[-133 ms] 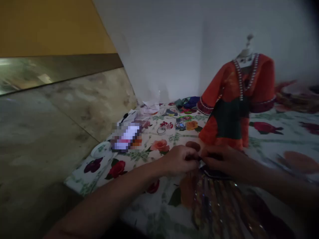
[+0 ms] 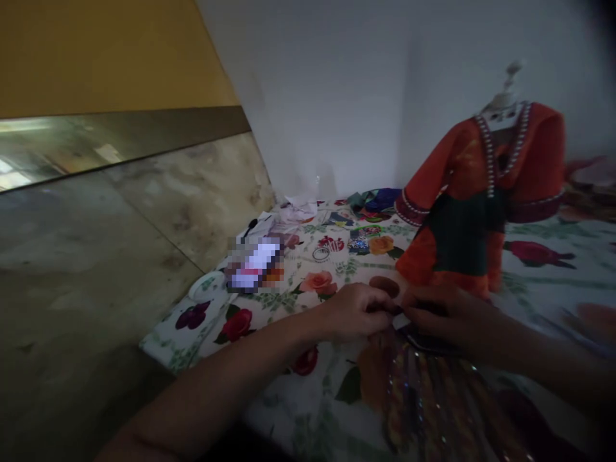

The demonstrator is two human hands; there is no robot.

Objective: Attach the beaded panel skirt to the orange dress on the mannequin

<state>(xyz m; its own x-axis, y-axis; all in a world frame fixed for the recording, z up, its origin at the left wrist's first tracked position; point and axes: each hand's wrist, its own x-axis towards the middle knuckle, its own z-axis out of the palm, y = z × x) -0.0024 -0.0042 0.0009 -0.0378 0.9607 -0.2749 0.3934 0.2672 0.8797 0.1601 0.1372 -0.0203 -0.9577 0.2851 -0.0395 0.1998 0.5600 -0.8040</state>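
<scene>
My left hand [image 2: 359,312] and my right hand [image 2: 440,314] meet fingertip to fingertip over a floral cloth [image 2: 269,385]. Both pinch the dark upper edge of a striped, glittering fabric piece [image 2: 433,398], which spreads down towards the bottom of the view. A small pale bit shows between the fingertips; what it is cannot be made out. Just behind my hands stands a small orange and green dress [image 2: 462,231] with beaded trim, on a white stand.
A blurred phone [image 2: 255,266] lies at the left beside a white ring-shaped item [image 2: 208,286]. Blue and green cloth [image 2: 380,200] lies near the wall. Thin metal tools, perhaps scissors [image 2: 577,327], are at the right.
The whole view has shifted, so everything appears a little further right. Both hands keep their pinch on the striped fabric.
</scene>
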